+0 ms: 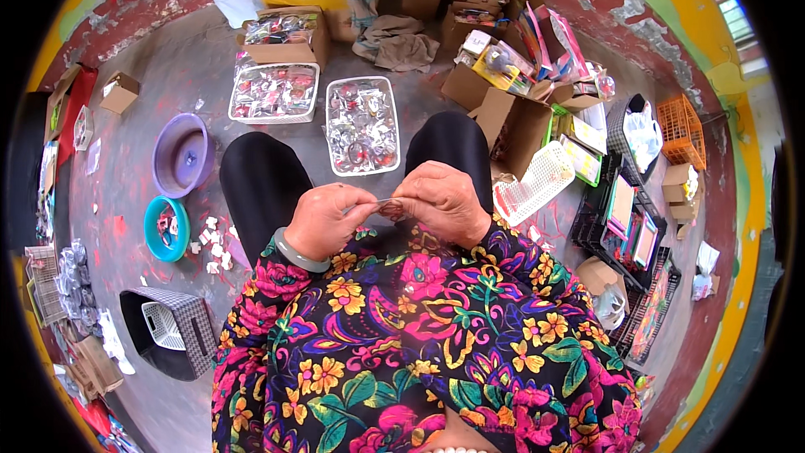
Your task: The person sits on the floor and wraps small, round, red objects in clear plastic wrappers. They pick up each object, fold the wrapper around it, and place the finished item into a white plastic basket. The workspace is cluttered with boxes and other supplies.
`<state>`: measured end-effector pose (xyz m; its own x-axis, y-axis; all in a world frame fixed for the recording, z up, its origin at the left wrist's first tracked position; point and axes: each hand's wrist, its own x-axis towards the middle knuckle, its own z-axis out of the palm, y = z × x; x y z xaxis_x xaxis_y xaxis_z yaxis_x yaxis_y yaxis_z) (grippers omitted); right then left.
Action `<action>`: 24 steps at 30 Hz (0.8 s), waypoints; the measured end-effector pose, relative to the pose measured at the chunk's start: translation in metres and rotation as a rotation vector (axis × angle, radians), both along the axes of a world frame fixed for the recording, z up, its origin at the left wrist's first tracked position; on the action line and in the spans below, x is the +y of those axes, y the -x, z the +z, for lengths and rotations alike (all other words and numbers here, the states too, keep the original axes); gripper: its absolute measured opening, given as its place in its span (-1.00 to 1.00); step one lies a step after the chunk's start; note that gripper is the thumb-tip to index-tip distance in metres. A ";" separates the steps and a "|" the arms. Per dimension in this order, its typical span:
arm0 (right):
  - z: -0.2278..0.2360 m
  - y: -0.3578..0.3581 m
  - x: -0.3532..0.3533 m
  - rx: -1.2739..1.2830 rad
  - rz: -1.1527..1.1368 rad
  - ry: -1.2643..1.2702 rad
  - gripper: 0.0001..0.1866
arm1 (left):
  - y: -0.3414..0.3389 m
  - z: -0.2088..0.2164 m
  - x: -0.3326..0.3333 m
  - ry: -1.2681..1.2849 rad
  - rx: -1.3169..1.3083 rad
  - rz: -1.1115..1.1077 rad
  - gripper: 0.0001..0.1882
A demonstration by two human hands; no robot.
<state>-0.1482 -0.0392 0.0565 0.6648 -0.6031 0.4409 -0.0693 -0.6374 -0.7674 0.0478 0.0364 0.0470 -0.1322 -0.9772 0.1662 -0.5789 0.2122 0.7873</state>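
Above my lap, my left hand (323,218) and my right hand (444,203) meet, both closed in a pinch. Between the fingertips is a small, thin, shiny packet (391,209) with something reddish-brown showing; its contents are too small to name. A grey band circles my left wrist. Just beyond the hands, between my knees, a white plastic basket (336,166) holds many small clear packets. Behind it to the left stands a second white basket (289,118) of similar packets.
At left on the floor sit a purple basin (161,151), a teal basin (149,231) with small pieces, scattered white scraps (215,247) and a dark woven bin (191,327). Cardboard boxes (513,122), a white perforated basket (541,180) and black crates (594,210) crowd the right.
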 end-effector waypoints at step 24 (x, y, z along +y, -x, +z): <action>-0.330 -0.099 -0.235 0.442 -0.064 -0.062 -0.94 | -0.019 -0.050 0.013 -0.165 -0.182 -0.094 -0.86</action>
